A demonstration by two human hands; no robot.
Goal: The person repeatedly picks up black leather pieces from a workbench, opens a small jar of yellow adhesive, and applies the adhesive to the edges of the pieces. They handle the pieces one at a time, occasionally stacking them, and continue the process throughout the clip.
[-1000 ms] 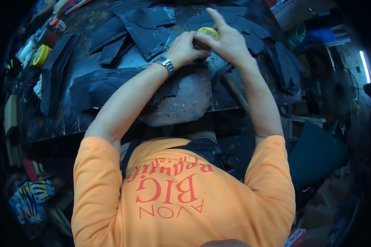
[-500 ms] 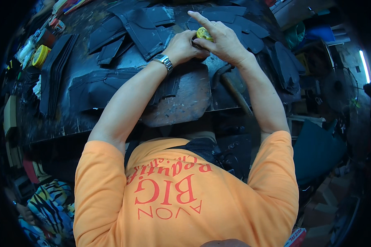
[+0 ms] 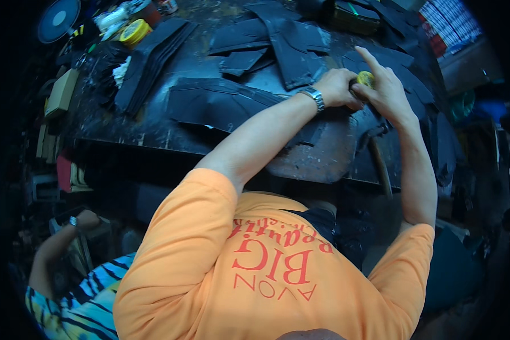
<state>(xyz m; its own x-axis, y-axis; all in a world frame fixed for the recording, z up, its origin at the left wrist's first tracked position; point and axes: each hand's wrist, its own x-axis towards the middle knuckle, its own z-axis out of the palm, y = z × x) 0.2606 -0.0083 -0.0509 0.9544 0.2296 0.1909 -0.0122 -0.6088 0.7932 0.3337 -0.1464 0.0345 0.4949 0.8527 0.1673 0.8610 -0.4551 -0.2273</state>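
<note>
A small round container with a yellow top is between my two hands over the worktable. My left hand, with a metal watch at its wrist, is closed around the container's side. On the other side, my right hand has its thumb against the yellow top and its index finger stretched out; its other fingers are partly hidden. A hammer with a wooden handle lies below my right hand, near the front edge. Under my hands is a worn board. Dark flat cut pieces lie just beyond my left hand.
A fanned stack of dark panels lies at the left, with a yellow round tub behind it. Another large dark piece is near the table's front edge. A co-worker's arm shows at the lower left.
The view has turned left, so the table and my arms appear farther right. A co-worker's arm has come into sight. Both hands stay at the yellow-topped container.
</note>
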